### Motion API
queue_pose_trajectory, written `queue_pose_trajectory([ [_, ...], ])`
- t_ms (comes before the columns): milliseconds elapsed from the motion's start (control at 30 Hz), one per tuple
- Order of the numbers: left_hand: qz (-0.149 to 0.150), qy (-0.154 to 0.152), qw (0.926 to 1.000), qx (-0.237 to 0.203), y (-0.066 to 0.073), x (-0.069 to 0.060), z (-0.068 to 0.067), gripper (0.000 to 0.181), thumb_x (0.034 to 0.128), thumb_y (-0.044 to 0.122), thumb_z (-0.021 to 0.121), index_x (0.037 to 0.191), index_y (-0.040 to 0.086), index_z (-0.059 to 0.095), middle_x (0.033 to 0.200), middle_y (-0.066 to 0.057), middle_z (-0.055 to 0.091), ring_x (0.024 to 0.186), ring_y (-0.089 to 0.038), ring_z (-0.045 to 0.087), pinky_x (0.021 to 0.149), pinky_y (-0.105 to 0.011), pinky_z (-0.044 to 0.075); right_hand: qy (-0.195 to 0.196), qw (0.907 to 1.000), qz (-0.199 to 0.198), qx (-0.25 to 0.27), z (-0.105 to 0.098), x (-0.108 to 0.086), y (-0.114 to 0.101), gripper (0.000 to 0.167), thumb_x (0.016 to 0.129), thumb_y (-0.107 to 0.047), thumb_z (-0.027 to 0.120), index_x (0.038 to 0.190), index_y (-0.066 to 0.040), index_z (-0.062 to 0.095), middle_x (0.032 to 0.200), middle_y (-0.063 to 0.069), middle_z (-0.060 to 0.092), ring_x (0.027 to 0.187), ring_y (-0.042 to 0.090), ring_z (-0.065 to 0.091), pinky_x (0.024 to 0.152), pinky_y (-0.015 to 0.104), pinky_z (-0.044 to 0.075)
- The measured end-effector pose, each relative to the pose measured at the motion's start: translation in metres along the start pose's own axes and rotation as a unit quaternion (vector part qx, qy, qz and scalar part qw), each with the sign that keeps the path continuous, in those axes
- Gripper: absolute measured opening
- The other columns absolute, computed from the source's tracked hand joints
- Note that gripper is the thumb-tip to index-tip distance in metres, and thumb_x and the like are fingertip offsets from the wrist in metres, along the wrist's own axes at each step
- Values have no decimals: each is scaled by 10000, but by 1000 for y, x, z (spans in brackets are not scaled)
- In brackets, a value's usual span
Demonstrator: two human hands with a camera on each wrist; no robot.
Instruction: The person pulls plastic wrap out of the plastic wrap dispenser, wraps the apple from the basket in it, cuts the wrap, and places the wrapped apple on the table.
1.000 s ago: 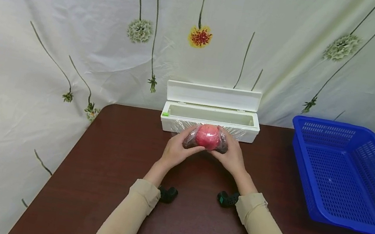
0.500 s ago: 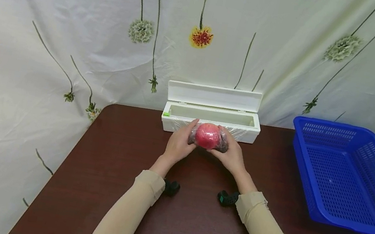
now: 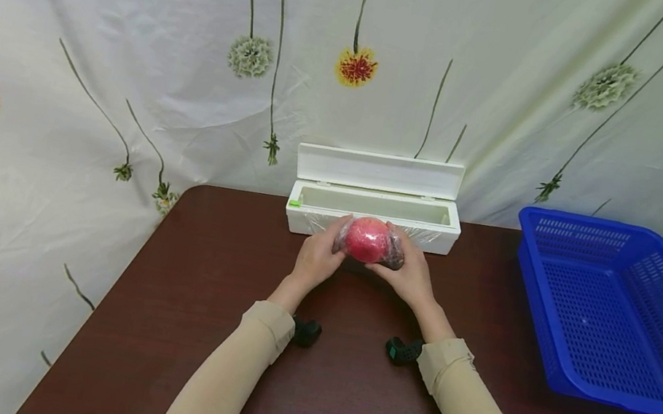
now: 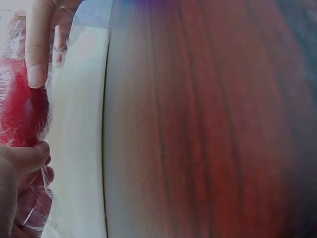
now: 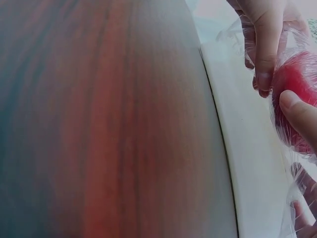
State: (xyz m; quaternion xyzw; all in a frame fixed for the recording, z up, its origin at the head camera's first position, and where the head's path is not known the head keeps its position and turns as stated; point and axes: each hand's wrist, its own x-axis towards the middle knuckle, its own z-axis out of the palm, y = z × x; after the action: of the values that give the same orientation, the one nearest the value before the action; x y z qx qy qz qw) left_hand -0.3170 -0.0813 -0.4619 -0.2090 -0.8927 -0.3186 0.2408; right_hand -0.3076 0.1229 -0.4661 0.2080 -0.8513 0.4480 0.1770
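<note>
Right now we grip the red fruit [image 3: 367, 240] with left hand [image 3: 318, 256] and right hand [image 3: 412, 277], in front of the white box [image 3: 300, 222], and could drop it if the crinkled plastic film [image 3: 393, 253] slips.

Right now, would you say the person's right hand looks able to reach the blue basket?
Probably yes: nothing visible stands between the right hand and the blue basket on that same side, though the hand is holding the wrapped red item.

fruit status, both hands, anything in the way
Left hand, right hand: both gripping fruit. Fruit in clear film, by open box. Nothing visibly blocking.
</note>
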Motion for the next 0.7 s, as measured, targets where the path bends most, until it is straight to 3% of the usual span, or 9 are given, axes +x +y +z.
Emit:
queue_pose_trajectory([
  [367, 138, -50, 9999, 79, 7, 1, -9, 546, 797, 83, 702, 1314, 96, 525, 885, -136, 687, 615, -225, 519, 604, -397, 474, -154, 9988, 321, -342, -7, 0, -7, 828, 703, -313, 837, 1398, -150, 417, 1319, 116, 519, 1186, 290, 495, 958, 503, 409],
  [700, 79, -171, 9998, 14, 10, -3, -13, 566, 787, 91, 700, 1323, 98, 519, 793, -107, 662, 577, -191, 479, 544, -346, 428, -308, 9974, 171, -630, -12, -1, -8, 825, 707, -368, 825, 1389, -149, 415, 1302, 97, 530, 1162, 278, 513, 933, 494, 433],
])
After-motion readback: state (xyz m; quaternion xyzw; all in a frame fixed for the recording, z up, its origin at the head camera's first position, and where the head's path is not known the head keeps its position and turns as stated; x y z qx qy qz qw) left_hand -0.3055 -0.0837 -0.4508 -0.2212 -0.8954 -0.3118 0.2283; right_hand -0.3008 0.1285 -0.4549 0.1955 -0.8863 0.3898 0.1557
